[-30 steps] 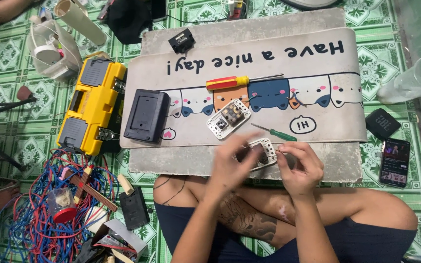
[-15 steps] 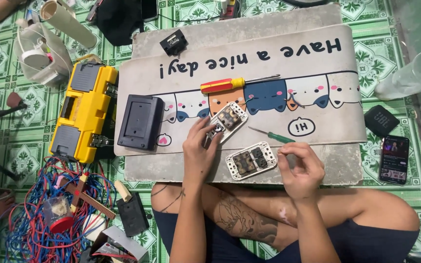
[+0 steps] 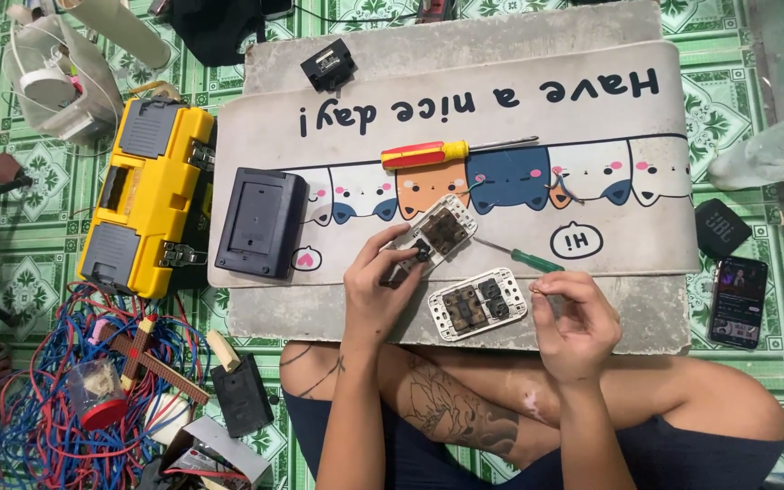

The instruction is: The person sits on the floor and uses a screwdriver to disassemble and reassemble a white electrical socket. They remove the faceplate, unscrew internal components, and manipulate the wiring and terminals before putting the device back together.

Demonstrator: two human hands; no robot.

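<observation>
The left hand (image 3: pixel 381 289) has its fingers closed on the near end of the tilted white switch module (image 3: pixel 430 238), whose long axis runs up-right. A second white switch frame (image 3: pixel 478 303) lies just right of that hand; the right hand (image 3: pixel 573 319), loosely curled beside it, seems to pinch something small.

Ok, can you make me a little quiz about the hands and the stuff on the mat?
1. True or false: the left hand grips the upper switch plate.
2. Which tool has a red and yellow handle? A) hammer B) screwdriver C) pliers
3. What lies between the two hands?

Key:
1. True.
2. B, the screwdriver.
3. The lower switch plate, left of the right hand, on the mat.
</observation>
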